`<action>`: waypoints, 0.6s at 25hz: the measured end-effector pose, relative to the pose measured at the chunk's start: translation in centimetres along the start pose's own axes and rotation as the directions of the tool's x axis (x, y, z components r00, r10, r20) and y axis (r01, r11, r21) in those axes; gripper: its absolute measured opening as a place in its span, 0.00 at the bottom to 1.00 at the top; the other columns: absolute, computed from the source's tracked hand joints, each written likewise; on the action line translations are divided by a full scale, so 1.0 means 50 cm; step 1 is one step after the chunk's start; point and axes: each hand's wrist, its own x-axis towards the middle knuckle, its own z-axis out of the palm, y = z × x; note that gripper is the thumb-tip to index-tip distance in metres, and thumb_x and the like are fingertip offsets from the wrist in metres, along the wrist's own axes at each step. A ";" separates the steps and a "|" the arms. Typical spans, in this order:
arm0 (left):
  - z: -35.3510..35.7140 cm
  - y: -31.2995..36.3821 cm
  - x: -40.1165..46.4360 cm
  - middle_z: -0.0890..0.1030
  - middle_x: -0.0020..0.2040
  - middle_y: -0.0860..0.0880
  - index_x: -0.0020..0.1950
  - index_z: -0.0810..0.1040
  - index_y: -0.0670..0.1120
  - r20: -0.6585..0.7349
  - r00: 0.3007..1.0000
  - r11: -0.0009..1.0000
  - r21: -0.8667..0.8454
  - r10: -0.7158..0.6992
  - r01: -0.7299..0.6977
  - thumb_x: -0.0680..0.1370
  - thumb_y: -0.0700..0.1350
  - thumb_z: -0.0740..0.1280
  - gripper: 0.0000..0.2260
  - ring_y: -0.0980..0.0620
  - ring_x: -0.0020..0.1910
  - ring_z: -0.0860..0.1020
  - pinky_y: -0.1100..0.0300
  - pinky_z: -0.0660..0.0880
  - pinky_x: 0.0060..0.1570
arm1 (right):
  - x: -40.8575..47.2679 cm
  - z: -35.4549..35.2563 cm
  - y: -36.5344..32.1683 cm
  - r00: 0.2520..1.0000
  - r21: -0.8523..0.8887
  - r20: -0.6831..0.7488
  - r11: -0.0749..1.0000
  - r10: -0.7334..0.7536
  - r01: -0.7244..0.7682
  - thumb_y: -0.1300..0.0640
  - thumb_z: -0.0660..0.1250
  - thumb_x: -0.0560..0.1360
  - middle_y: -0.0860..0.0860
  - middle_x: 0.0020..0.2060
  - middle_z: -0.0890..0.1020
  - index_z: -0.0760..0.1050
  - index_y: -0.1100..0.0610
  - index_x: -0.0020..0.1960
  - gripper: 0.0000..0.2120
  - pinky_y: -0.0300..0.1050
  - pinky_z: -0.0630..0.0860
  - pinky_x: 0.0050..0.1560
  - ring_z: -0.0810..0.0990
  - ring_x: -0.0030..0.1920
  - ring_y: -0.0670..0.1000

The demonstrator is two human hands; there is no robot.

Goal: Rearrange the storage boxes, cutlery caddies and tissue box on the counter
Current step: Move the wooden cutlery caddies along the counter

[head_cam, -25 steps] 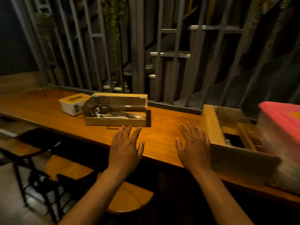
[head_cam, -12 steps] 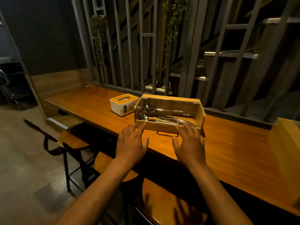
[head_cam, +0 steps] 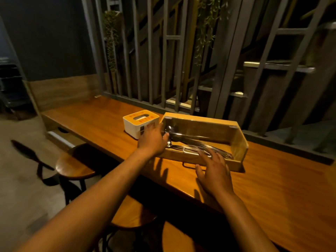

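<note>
A wooden cutlery caddy (head_cam: 218,128) lies on the wooden counter (head_cam: 272,188), holding metal spoons and other cutlery (head_cam: 190,140). Just left of it stands a white tissue box (head_cam: 134,129) with an orange top. My left hand (head_cam: 152,140) grips the caddy's left end wall, thumb inside and fingers down the outside, next to the tissue box. My right hand (head_cam: 214,171) hovers with fingers spread at the caddy's front wall, near its small metal handle (head_cam: 189,165). I cannot tell whether it touches the wood.
A slatted metal screen (head_cam: 171,51) with hanging plants runs along the counter's far edge. Round wooden stools (head_cam: 72,166) (head_cam: 134,213) stand below the near edge. Bare countertop stretches left of the tissue box and right of the caddy.
The view swung left, so the second caddy and pink-lidded box on the right left the frame. Both hands moved forward to the caddy, and the left hand took its left end.
</note>
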 end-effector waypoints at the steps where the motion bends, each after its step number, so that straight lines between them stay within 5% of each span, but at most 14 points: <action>1: 0.007 -0.007 0.040 0.74 0.69 0.45 0.73 0.65 0.52 0.019 1.000 0.998 -0.053 -0.022 0.023 0.80 0.55 0.61 0.22 0.41 0.68 0.71 0.42 0.72 0.62 | 0.004 0.002 0.003 1.000 -0.015 0.000 1.000 0.015 -0.015 0.46 0.63 0.77 0.49 0.76 0.61 0.61 0.42 0.74 0.27 0.57 0.60 0.73 0.55 0.77 0.54; 7: 0.057 -0.047 0.143 0.69 0.72 0.39 0.74 0.63 0.46 0.210 0.967 0.948 -0.253 -0.141 0.193 0.83 0.52 0.55 0.21 0.38 0.70 0.68 0.44 0.69 0.64 | 0.012 0.021 -0.022 0.993 -0.058 -0.050 0.992 0.105 -0.108 0.47 0.64 0.76 0.49 0.77 0.60 0.62 0.42 0.74 0.27 0.55 0.64 0.72 0.55 0.76 0.53; 10: 0.072 -0.053 0.099 0.71 0.71 0.40 0.73 0.63 0.48 0.143 0.983 0.954 -0.257 -0.118 0.152 0.83 0.53 0.55 0.20 0.38 0.67 0.71 0.44 0.73 0.60 | 0.020 0.057 -0.069 0.987 -0.020 -0.090 0.990 0.135 -0.138 0.46 0.65 0.75 0.48 0.77 0.59 0.61 0.41 0.73 0.28 0.57 0.63 0.72 0.54 0.77 0.54; 15: 0.039 -0.052 -0.018 0.80 0.61 0.45 0.63 0.78 0.50 0.146 0.989 0.936 -0.349 0.010 0.042 0.80 0.54 0.59 0.15 0.42 0.59 0.77 0.52 0.74 0.54 | 0.050 0.109 -0.143 0.989 -0.029 -0.121 0.996 0.085 -0.089 0.40 0.67 0.70 0.49 0.78 0.54 0.54 0.40 0.75 0.38 0.57 0.58 0.75 0.50 0.78 0.56</action>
